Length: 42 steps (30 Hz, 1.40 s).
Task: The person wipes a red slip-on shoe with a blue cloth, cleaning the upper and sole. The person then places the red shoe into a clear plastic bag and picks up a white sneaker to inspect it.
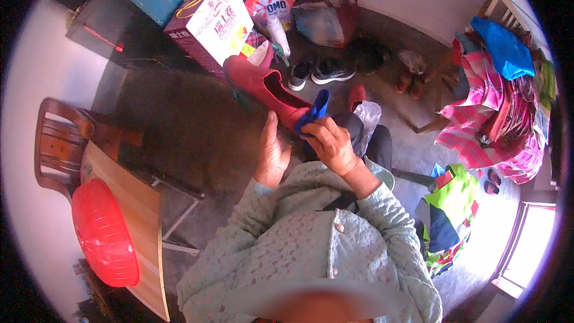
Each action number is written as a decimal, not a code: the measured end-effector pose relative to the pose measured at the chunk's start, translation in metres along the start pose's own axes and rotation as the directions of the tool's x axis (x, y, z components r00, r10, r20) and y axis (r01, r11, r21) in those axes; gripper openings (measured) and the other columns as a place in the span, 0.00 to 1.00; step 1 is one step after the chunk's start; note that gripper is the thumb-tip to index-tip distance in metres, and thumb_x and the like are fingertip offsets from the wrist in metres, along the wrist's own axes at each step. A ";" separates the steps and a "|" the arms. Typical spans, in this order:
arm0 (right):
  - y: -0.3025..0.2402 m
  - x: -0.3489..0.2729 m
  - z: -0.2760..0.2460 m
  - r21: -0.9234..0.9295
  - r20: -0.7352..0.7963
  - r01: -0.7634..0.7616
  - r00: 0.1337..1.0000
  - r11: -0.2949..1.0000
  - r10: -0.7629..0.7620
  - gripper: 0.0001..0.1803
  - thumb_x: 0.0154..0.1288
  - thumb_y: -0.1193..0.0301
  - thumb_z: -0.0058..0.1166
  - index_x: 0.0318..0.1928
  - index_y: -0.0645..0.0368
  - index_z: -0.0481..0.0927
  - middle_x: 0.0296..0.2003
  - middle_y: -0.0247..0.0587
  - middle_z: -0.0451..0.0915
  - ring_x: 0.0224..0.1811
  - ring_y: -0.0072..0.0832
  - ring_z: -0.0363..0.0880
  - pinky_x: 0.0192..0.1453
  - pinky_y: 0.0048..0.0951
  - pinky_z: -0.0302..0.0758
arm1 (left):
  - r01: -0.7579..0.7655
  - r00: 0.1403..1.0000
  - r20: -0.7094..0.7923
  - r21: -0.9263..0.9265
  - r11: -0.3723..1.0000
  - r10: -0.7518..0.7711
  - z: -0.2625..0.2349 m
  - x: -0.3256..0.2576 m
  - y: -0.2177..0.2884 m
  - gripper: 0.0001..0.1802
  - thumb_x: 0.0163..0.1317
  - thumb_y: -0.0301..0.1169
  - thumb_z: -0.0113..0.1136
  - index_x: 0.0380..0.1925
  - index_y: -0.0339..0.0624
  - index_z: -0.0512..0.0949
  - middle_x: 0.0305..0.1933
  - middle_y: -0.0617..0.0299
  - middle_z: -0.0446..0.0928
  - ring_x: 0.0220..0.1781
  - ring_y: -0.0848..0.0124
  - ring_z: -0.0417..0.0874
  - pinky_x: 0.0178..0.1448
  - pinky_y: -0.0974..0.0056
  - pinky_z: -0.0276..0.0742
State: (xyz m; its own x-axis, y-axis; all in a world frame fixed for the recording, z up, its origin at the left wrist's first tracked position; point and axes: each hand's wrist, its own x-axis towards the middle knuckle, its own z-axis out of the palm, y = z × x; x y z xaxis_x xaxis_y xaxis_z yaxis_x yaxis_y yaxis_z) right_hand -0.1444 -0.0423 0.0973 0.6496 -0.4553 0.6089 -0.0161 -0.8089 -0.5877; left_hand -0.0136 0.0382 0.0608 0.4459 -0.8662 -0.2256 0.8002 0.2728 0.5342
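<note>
Shoe: dark red slip-on shoe [263, 87], held up in front of you, toe pointing away over the floor.
Left hand: your left hand [273, 154] supports the shoe's heel end from below, fingers wrapped on it.
Right hand: your right hand [332, 143] grips a blue cloth [315, 115], pressed on the shoe's heel.
Around: wooden chair [60, 137] and red basket [104, 233] at your left; clothes pile [499, 104] at your right.

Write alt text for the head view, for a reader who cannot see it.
A person holds a dark red shoe from below with the left hand while the right hand presses a blue cloth against it. More shoes lie on the floor beyond; a red basket sits at left.
</note>
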 end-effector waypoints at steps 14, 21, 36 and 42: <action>0.006 0.055 -0.069 0.237 -0.128 -0.018 0.990 0.971 0.050 0.09 0.52 0.76 0.62 0.35 0.62 0.78 0.34 0.41 0.78 0.38 0.33 0.76 0.45 0.29 0.72 | 0.019 0.952 0.254 0.512 0.859 -0.173 -0.013 -0.039 0.012 0.26 0.60 0.40 0.54 0.54 0.35 0.70 0.54 0.57 0.74 0.54 0.67 0.76 0.61 0.61 0.69; 0.030 0.074 -0.063 -0.019 0.021 -0.048 0.999 0.999 0.049 0.10 0.52 0.75 0.59 0.37 0.59 0.78 0.34 0.44 0.76 0.38 0.40 0.77 0.41 0.34 0.74 | 0.384 0.874 0.192 0.291 0.876 -0.447 -0.052 -0.034 0.008 0.31 0.54 0.38 0.62 0.56 0.35 0.68 0.54 0.54 0.73 0.54 0.65 0.76 0.59 0.61 0.71; 0.083 -0.086 -0.129 0.494 -0.201 -0.583 0.645 0.645 0.737 0.10 0.63 0.64 0.53 0.30 0.55 0.72 0.25 0.21 0.63 0.29 0.11 0.60 0.33 0.15 0.57 | 0.854 0.439 0.557 -0.014 0.520 -0.705 -0.068 -0.001 0.032 0.40 0.51 0.32 0.64 0.63 0.36 0.57 0.58 0.46 0.68 0.53 0.59 0.76 0.58 0.57 0.74; 0.079 -0.135 -0.103 0.631 -0.233 -0.562 0.520 0.535 0.822 0.10 0.64 0.63 0.54 0.34 0.57 0.75 0.32 0.28 0.74 0.35 0.15 0.68 0.42 0.18 0.65 | 0.651 0.715 0.320 0.019 0.759 -0.622 -0.072 -0.004 0.016 0.46 0.50 0.53 0.59 0.60 0.30 0.59 0.44 0.44 0.76 0.40 0.57 0.80 0.42 0.57 0.80</action>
State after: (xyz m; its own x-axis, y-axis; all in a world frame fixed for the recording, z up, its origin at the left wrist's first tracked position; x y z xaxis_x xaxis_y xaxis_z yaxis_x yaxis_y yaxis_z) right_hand -0.3113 -0.0828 0.0239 0.1473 -0.9882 -0.0422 0.1054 0.0581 -0.9927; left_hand 0.0260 0.0765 0.0120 -0.3068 -0.9228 -0.2330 0.8900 -0.3650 0.2735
